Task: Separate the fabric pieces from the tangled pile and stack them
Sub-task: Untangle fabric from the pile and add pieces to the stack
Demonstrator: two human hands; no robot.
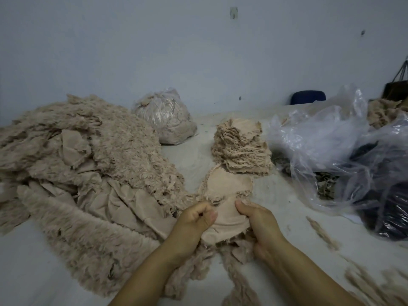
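Both hands pinch one beige fabric piece (223, 219): left hand (195, 219) and right hand (257, 221) curled on its near edges. Tangled pile (88, 164) left, touching it. Stack (241, 149) beyond; plastic bags (331, 138) right.

A large tangled pile (84, 173) of beige, frayed fabric sprawls across the left of the table. A neat stack (241, 149) of separated pieces stands to its right, well apart. One rounded piece (225, 208) is held up nearer, between them.
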